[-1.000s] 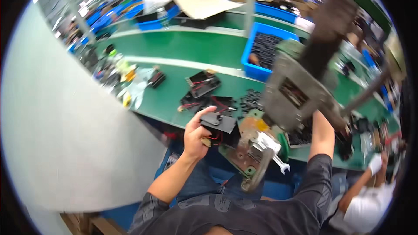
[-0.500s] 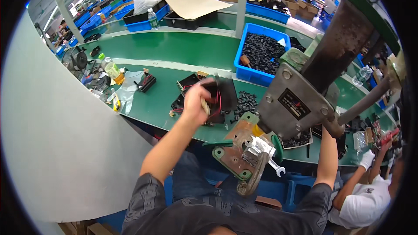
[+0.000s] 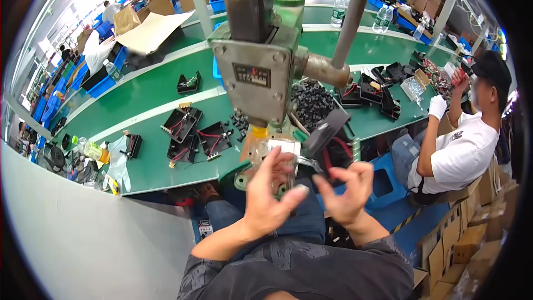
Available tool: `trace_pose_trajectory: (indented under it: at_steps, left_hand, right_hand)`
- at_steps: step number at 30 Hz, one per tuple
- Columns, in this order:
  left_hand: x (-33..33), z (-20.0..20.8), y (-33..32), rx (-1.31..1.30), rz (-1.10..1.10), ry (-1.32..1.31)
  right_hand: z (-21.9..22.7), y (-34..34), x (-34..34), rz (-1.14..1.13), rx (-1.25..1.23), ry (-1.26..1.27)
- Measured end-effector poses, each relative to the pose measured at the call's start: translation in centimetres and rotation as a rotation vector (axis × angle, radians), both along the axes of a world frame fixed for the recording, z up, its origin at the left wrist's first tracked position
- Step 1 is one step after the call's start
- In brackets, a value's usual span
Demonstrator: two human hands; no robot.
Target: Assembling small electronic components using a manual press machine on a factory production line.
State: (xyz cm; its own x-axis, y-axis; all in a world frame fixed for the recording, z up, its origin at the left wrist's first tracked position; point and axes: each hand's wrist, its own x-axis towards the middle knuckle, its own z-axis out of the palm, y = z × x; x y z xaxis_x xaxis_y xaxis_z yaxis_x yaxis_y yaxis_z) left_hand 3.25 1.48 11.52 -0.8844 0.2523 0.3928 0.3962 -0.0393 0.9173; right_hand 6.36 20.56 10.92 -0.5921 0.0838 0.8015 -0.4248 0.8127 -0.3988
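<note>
Both my hands are raised in front of a metal hand press (image 3: 252, 91). My left hand (image 3: 269, 194) is open before the press base (image 3: 243, 176), its fingers spread and partly covering the silvery block there. To its right my right hand (image 3: 351, 194) is open too, fingers bent and apart, with nothing seen between them. Just beyond the right hand, a black plastic housing (image 3: 327, 131) with red wires sits tilted beside the base; what supports it is hidden. A wrench (image 3: 308, 162) shows between the left hand and that housing.
Several black housings with red wires (image 3: 215, 140) lie on the green bench left of the press. A heap of small black parts (image 3: 313, 103) is behind it. At right sits a co-worker (image 3: 461, 147) in white, near more housings (image 3: 369, 89). Cardboard boxes (image 3: 472, 241) stand lower right.
My view has turned right. My left hand has come from the housings on the bench to the press base. My right hand has come out from behind the press. A housing now shows beside the base.
</note>
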Motion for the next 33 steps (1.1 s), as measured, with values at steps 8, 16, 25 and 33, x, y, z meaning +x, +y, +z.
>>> trace_pose_trajectory:
  at_steps: [8, 16, 25, 33]
  left_hand:
    - [1.4, -1.6, -3.5, 0.607, -0.181, -0.398]
    - [2.3, -4.2, -8.5, 0.423, -0.112, -0.418]
    - [1.2, -6.4, -9.3, 0.29, -0.209, -0.45]
    - [0.7, -5.8, -8.6, 0.041, -0.164, -0.348]
  right_hand:
    - [-0.4, -3.6, 3.9, 0.58, -0.007, 0.131]
    - [2.5, -5.4, -1.4, 0.885, -0.549, -0.603]
    - [2.4, -6.6, -2.1, 1.061, -0.251, -0.645]
    - [1.3, -6.2, -2.3, 0.972, -0.081, -0.306]
